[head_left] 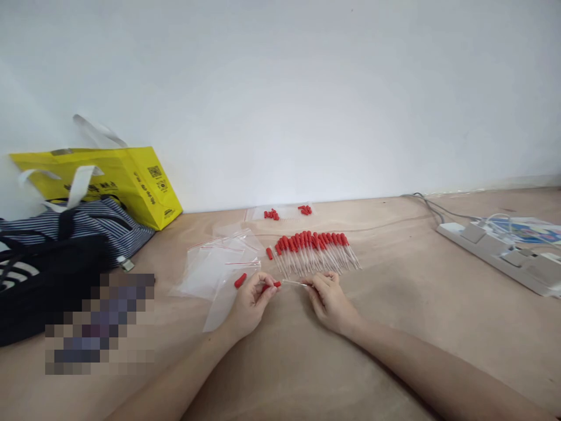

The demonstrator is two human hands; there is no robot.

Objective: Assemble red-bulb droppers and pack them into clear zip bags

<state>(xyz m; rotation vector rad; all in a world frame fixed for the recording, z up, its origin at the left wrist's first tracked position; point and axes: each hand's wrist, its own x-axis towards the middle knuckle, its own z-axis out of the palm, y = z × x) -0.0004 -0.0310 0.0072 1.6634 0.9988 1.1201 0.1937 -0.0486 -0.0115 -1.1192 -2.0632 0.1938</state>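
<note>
My left hand [255,298] pinches a small red rubber cap [276,284] between thumb and finger. Facing it, my right hand [326,297] grips a thin clear tube [294,283], whose free end points left, close to the cap but apart from it. Just beyond my hands lies a row of clear droppers with red caps [313,245], side by side. One loose red cap [269,253] lies at the row's left end, and another red cap [240,280] rests on a clear plastic bag [223,298] beside my left hand.
Clear zip bags [204,266] overlap at the left. More red caps [272,214] lie on a plastic bag near the wall. A yellow bag [153,187], a striped bag [114,225] and a black bag stand far left. A white power strip [495,257] with cables is at right.
</note>
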